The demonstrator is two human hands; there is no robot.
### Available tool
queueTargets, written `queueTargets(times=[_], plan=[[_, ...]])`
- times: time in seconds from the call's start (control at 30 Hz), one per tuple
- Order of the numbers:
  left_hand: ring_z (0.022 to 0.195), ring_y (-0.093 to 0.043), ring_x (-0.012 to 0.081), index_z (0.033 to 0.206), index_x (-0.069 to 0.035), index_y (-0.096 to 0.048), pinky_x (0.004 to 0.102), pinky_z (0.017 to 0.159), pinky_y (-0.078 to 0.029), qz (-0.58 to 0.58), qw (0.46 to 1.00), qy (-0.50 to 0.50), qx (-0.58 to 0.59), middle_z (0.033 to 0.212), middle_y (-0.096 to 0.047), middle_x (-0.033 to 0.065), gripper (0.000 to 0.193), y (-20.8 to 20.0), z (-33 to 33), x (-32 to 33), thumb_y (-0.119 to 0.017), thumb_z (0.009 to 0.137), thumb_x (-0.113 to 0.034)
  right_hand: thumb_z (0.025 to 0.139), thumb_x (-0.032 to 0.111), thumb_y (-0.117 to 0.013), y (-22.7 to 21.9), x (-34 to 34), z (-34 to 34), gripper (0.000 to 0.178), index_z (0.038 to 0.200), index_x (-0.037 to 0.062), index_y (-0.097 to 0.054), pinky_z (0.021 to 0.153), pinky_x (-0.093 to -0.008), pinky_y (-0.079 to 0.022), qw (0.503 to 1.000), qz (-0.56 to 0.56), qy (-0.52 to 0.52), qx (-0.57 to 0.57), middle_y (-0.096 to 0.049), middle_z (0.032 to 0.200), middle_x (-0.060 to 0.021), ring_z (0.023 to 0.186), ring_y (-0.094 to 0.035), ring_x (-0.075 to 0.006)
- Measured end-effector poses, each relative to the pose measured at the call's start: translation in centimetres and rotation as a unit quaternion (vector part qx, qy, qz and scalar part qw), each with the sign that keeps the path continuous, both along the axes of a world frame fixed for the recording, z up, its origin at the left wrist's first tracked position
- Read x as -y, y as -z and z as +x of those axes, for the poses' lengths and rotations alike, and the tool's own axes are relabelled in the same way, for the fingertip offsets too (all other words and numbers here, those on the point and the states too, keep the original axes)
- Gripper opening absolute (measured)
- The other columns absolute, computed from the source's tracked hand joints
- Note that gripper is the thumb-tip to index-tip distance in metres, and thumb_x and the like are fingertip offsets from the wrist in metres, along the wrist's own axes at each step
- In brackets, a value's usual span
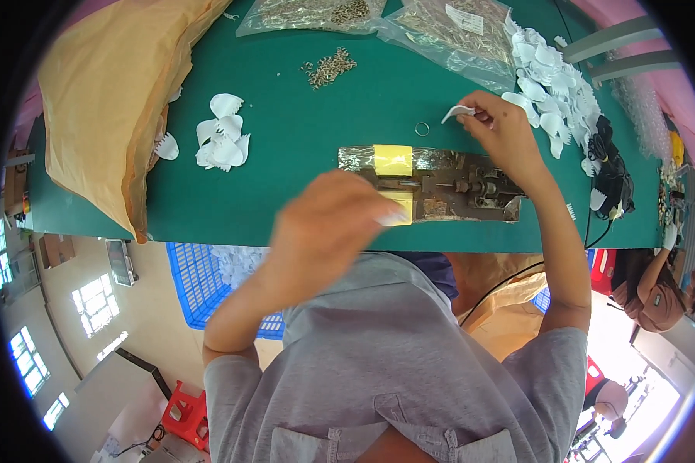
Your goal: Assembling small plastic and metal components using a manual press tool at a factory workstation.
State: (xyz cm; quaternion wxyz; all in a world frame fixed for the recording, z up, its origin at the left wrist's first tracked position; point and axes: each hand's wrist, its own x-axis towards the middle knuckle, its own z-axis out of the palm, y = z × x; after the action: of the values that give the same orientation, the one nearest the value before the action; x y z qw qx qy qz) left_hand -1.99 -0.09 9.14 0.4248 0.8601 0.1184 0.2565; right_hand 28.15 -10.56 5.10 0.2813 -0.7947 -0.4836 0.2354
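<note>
My left hand (320, 224) is smeared by motion over the near left end of a metal jig (448, 185). At its pinched fingertips shows a blurred white plastic piece (388, 214). Beyond the jig, on the right, my right hand (502, 131) is closed on a curved white plastic piece (459, 113). A thin ring (422, 130) lies on the table just left of that hand. The jig has yellow pads (393, 160) on its left part and a small clamp-like mechanism (486, 189) on its right.
White toothed pieces lie in a small pile (224, 135) left and a large heap (548, 81) right. Small metal parts (330, 68) sit near bags of parts (455, 35). A big paper bag (116, 92) stands left, black cables (610, 166) right. Below is a blue basket (193, 285).
</note>
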Motion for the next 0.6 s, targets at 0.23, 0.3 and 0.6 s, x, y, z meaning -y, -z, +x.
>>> queueTargets(times=[0.23, 0.3, 0.6], plan=[[0.096, -0.055, 0.0215, 0.097, -0.015, -0.078, 0.0399, 0.086, -0.039, 0.190, 0.980, -0.052, -0.017, 0.098, -0.070, -0.0045, 0.018, 5.7, 2.1, 1.8, -0.079, 0.080, -0.009, 0.081, 0.004, -0.067, -2.6, -0.9, -6.5, 0.018, 0.097, 0.0007, -0.070, 0.087, -0.0396, -0.053, 0.894, -0.002, -0.251, 0.370, -0.064, 0.103, -0.0145, 0.102, -0.065, -0.0298], [0.097, -0.055, 0.0215, 0.094, -0.014, -0.076, 0.0406, 0.084, -0.039, 0.240, 0.968, -0.069, -0.006, 0.101, -0.068, -0.0043, 0.015, 6.1, 2.1, 2.1, -0.078, 0.079, -0.011, 0.080, 0.005, -0.068, -3.8, -1.2, -7.5, 0.012, 0.091, 0.0016, -0.070, 0.085, -0.0398, -0.053, 0.883, -0.025, -0.270, 0.384, -0.065, 0.099, -0.0147, 0.100, -0.065, -0.0300], [0.125, -0.050, 0.0330, 0.147, -0.012, -0.052, 0.0482, 0.106, -0.038, 0.083, 0.984, -0.154, 0.016, 0.128, -0.065, 0.0081, 0.076, 7.1, 2.5, 1.8, -0.084, 0.079, -0.009, 0.084, 0.010, -0.069, -5.3, -3.7, -7.9, 0.007, 0.082, 0.0031, -0.071, 0.078, -0.0435, -0.054, 0.913, 0.030, -0.367, 0.176, -0.066, 0.086, -0.0148, 0.087, -0.068, -0.0333]])
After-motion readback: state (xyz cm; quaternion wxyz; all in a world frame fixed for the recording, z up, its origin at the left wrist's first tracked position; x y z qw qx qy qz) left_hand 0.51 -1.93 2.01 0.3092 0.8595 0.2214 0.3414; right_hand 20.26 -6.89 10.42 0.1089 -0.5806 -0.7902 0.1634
